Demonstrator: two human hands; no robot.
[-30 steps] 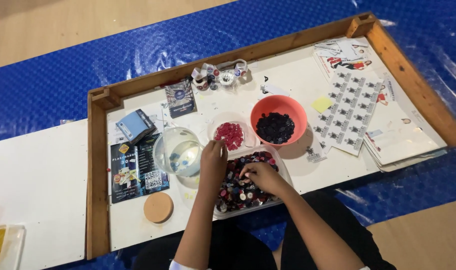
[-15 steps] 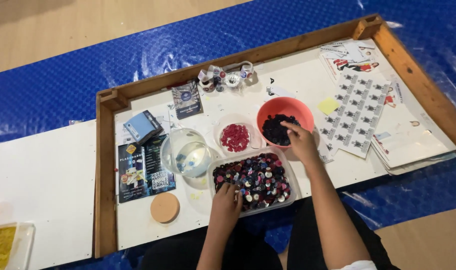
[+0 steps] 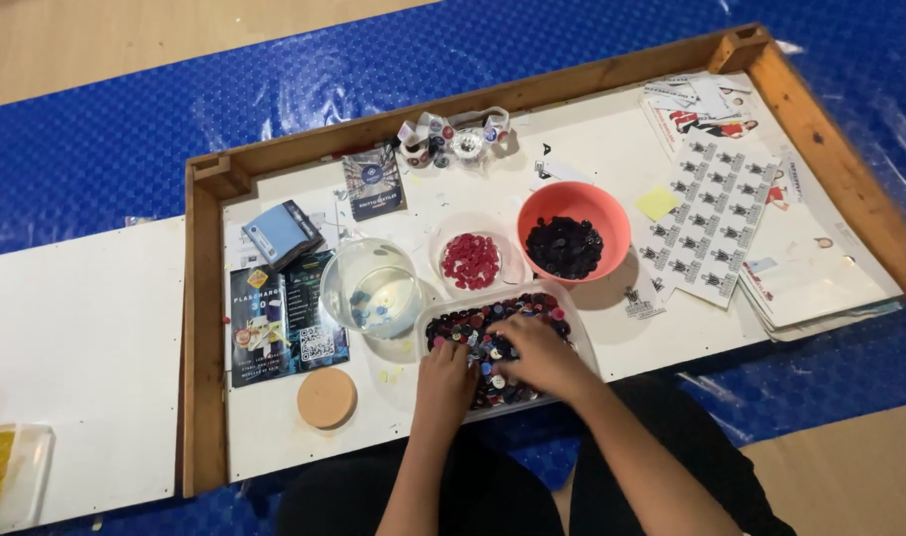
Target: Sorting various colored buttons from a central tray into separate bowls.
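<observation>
Buttons of mixed colours fill the clear tray (image 3: 572,342) at 6 o'clock on the board (image 3: 105,337), so most sorting seems left. At 1 o'clock of it, the orange bowl (image 3: 612,213) holds dark ones; at 12, a clear dish (image 3: 507,266) holds red (a glass bowl (image 3: 346,270) has few). Left hand (image 3: 447,369) and right hand (image 3: 532,349) dig in, fingers bent; whether they pinch anything I cannot tell.

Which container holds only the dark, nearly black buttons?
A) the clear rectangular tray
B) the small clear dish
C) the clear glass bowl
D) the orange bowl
D: the orange bowl holds a pile of dark buttons, while the small clear dish holds red ones and the clear rectangular tray under both hands holds mixed colours.
</observation>
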